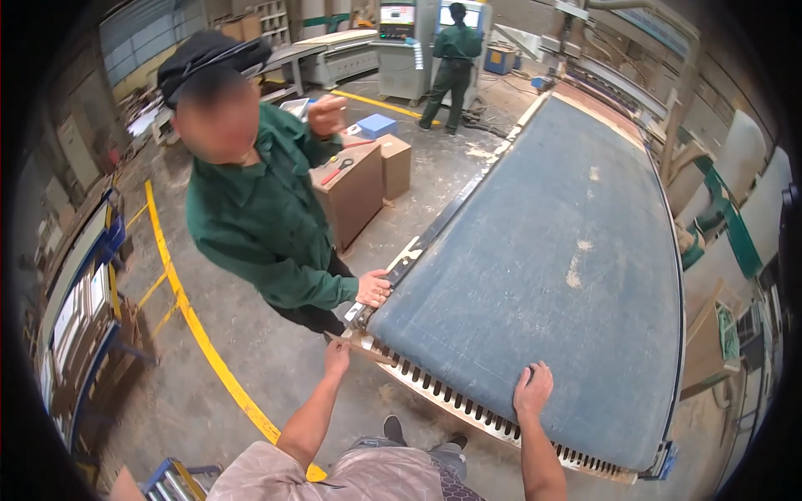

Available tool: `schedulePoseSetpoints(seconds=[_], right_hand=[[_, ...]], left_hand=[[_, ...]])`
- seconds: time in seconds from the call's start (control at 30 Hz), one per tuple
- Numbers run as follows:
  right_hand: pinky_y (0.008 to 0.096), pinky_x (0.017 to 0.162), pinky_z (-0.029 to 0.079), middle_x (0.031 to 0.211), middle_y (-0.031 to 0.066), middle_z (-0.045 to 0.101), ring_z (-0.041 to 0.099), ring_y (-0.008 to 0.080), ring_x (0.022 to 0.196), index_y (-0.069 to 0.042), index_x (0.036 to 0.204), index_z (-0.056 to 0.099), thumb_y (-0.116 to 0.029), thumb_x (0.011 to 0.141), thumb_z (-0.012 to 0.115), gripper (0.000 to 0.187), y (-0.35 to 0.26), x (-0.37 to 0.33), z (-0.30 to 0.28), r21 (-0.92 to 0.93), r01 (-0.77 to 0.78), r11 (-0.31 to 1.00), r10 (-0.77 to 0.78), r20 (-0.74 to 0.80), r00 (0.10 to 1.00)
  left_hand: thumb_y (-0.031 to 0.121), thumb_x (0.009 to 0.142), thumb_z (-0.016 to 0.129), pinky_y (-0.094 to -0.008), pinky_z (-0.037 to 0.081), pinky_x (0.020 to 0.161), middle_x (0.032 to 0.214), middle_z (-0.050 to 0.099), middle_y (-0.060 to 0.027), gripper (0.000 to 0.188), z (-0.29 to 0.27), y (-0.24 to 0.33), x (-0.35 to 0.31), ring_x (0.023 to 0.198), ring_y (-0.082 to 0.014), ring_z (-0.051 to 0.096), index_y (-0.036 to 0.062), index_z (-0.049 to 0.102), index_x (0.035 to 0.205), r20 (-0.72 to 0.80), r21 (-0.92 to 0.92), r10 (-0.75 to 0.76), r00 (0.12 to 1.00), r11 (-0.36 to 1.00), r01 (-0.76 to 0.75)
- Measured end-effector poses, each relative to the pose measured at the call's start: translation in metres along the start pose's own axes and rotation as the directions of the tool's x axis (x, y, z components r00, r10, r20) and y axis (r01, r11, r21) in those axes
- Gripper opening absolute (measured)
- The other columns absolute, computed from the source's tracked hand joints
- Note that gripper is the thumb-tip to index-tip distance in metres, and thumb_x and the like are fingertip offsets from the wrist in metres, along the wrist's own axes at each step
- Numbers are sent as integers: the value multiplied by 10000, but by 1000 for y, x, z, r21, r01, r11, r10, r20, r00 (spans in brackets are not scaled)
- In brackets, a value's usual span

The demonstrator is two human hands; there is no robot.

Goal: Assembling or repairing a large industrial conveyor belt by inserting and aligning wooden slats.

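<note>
My left hand (pixel 337 357) is closed at the near left corner of a wide conveyor table, its fingers on the end of a thin brown strip (pixel 365 348). That strip slants along the slotted front edge (pixel 443 394) of the machine. On the near part of the grey-blue conveyor belt (pixel 518 242) rests my right hand (pixel 533 391), palm down, thumb apart from the fingers and nothing held. Pale dusty patches mark the belt's middle.
At the belt's left side stands a co-worker in a green shirt (pixel 259 225), one hand on the machine's edge, the other raised. Brown boxes (pixel 355 188) carry a red-handled tool. Another person (pixel 456 67) faces a control cabinet. A roller rack (pixel 171 483) stands at lower left; yellow lines (pixel 200 334) cross the floor.
</note>
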State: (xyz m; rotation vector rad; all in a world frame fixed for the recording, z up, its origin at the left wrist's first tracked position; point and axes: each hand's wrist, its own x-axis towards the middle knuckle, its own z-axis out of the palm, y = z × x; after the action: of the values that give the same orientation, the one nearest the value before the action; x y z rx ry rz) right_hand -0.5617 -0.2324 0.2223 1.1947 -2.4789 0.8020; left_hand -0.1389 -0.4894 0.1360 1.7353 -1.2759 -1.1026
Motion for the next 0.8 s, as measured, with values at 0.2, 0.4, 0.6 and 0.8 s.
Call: schedulePoseSetpoints(seconds=[0.2,0.4,0.6,0.8], right_hand=[[506,1088,380,1288,203,605,520,401,1259,-35,1136,633,-217,947,629,262,-2,7,-1,41,-13,999,13,9,1000],[492,1116,370,1315,171,595,496,381,1301,-58,1140,648,-276,939,654,296,7,11,0,30,-61,998,61,-3,998],[484,1127,362,1327,176,592,494,384,1305,-54,1156,643,-260,945,635,295,-4,9,-6,45,-80,996,79,32,996],[490,1129,359,1335,179,587,488,387,1310,-52,1156,643,-261,943,636,299,-3,8,-10,46,-75,996,73,55,996]], left_hand=[[217,964,633,-353,478,854,1025,695,-128,276,-7,9,-6,949,-211,624,-31,683,1077,-3,-118,26,1000,993,-27],[211,978,631,-336,473,833,982,676,-100,261,-22,17,4,895,-182,592,-25,682,1077,40,-1,59,997,998,-59],[211,988,627,-316,471,807,954,685,-76,269,-54,12,13,858,-157,586,-22,696,1101,68,-55,53,996,997,-50],[244,974,646,-315,463,801,902,684,-64,262,-67,4,2,852,-148,582,-12,699,995,68,-18,-5,998,1000,7]])
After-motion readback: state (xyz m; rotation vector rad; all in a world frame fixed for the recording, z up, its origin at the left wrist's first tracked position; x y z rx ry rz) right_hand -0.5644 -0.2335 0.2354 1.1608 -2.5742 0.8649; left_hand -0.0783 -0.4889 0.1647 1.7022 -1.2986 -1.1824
